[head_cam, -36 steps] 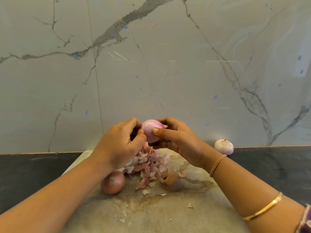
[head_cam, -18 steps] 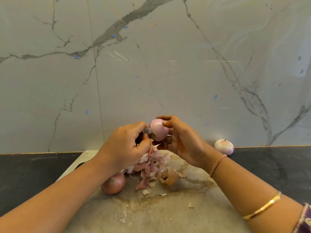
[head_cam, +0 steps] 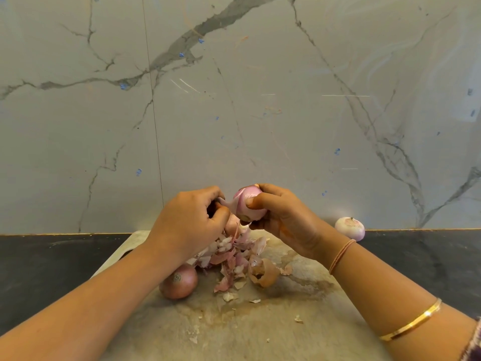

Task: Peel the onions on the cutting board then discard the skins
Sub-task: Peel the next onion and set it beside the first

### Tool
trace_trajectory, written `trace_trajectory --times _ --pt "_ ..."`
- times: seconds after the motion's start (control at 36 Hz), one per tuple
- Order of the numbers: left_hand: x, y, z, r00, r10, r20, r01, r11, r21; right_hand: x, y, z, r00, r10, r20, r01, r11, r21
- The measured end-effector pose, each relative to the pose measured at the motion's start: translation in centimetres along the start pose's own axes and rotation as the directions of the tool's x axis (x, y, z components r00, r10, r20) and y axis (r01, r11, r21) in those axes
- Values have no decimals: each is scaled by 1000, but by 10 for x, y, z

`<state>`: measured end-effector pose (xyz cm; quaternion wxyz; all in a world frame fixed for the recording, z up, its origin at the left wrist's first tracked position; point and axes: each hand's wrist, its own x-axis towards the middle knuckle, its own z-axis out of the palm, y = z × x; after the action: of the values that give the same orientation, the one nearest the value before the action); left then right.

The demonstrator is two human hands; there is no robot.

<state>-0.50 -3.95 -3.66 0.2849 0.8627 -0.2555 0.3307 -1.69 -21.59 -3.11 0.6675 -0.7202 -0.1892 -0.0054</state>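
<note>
Peeling is the step in hand. The right hand [head_cam: 283, 217] grips a half-peeled red onion [head_cam: 248, 204] above the cutting board [head_cam: 260, 332], fingers curled round it. The left hand [head_cam: 187, 225] pinches a loose skin flap [head_cam: 223, 201] at the onion's side. Next, the flap likely needs pulling free and dropping onto the skin pile [head_cam: 229, 256]. An unpeeled onion [head_cam: 178, 281] lies on the board, and a peeled onion [head_cam: 349, 228] sits on the desk [head_cam: 52, 269].
</note>
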Motion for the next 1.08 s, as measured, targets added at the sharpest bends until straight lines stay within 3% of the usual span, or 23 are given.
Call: trace_trajectory --times 0.28,0.61,0.72,0.89,1.08 --pt "3 -2 -5 999 5 -35 -2 996 95 -5 -5 2 999 13 38 -8 992 -126" --pt "10 -26 -5 962 -270 -42 273 936 223 -6 -6 -3 997 61 55 -61 998 -2" --pt "10 -26 -9 954 -299 15 286 924 254 -4 -5 -4 999 18 34 -18 1000 -22" --pt "7 -16 -5 983 -123 136 97 978 182 -3 -3 -3 998 -64 -4 62 981 -182" --pt "3 -1 -8 996 -44 80 53 991 -120 -8 -4 1 985 -170 20 163 900 -404"
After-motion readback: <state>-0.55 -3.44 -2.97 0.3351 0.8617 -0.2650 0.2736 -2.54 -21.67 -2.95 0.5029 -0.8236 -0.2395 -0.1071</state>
